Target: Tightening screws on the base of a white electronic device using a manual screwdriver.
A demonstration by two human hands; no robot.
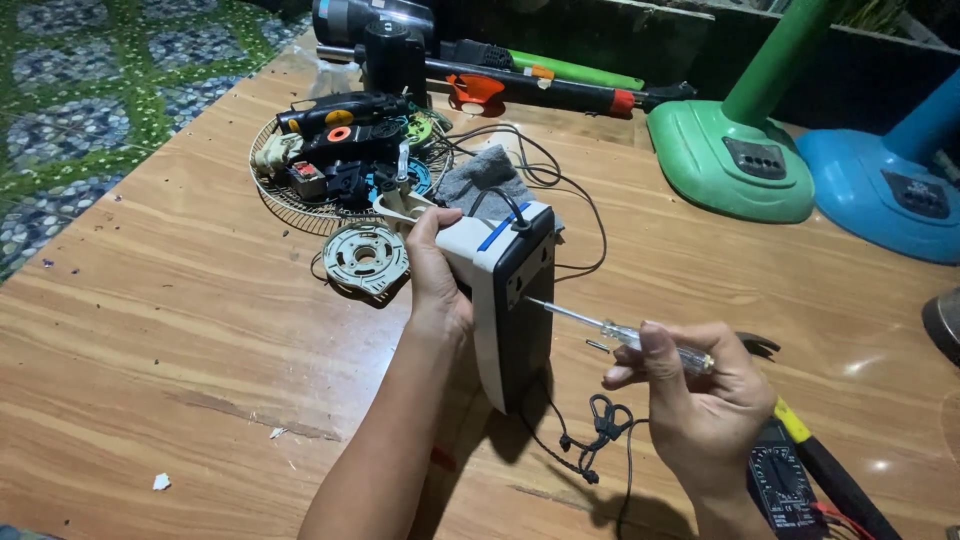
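Observation:
My left hand (436, 272) grips a white box-shaped appliance housing (505, 300) with a dark underside and a blue stripe, standing on its edge on the wooden table (180, 300). My right hand (700, 400) holds a screwdriver (620, 332) with a clear handle. Its metal tip touches the dark underside of the housing. A black cord (560, 200) runs from the top of the housing and loops over the table.
A wire fan grille (300, 205) holds loose fan parts, and a round cream part (365, 258) lies beside it. Green (730, 150) and blue (880, 190) fan bases stand at the back right. A multimeter (785, 490), yellow-handled pliers (800, 430) and a tied cable (600, 425) lie near my right hand.

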